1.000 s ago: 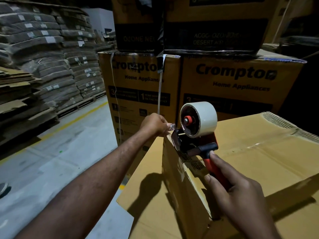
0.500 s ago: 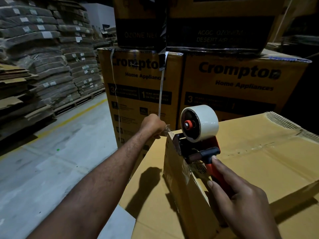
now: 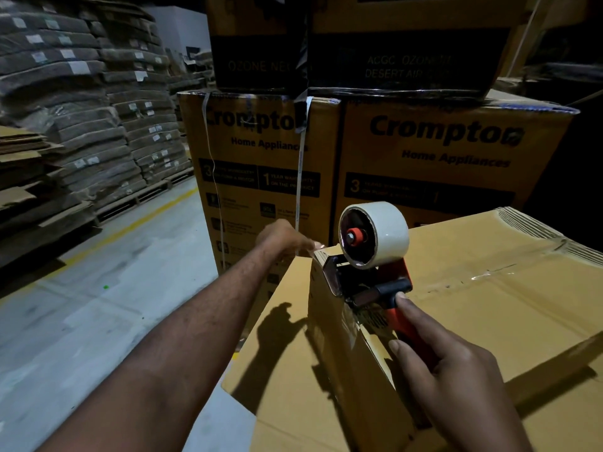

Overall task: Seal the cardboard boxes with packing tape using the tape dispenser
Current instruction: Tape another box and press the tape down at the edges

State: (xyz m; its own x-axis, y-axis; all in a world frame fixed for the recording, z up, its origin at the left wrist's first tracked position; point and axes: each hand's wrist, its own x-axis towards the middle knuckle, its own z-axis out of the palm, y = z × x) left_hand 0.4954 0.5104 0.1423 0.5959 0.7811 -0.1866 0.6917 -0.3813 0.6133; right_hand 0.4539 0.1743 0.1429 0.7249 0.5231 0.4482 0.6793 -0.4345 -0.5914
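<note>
- The right hand [image 3: 456,380] gripped the dispenser [image 3: 368,288] by its red handle, fingers curled round it, the forefinger stretched forward so that its tip touched the black part just ahead of the handle.
- The dispenser sat on the left top edge of the box [image 3: 489,327], near the far corner, with its front plate hanging over the side face.
- The white roll [image 3: 383,233] stood upright on the red hub above the frame.
- A shiny run of clear tape lay on the box edge right under the dispenser, and another glossy strip crossed the top further right.
- The left hand [image 3: 284,238] reached across to the far top corner of the box, fingertips right at the edge just left of the roll. It was blurred, and I could not tell whether it pinched anything.
- A flap [image 3: 277,360] stuck out from the box's left side, with the arm's shadow on it.
- Behind the box stood two printed boxes [image 3: 440,151] marked "Crompton Home Appliances", with dark boxes [image 3: 408,60] stacked on top.
- A pale strap [image 3: 301,177] hung down the front of the left printed box.
- On the left, stacks [image 3: 81,102] of bundled flat cardboard rested on a pallet [image 3: 143,197].
- A yellow line [image 3: 143,221] ran along the grey floor [image 3: 98,314] beside the pallet.
</note>
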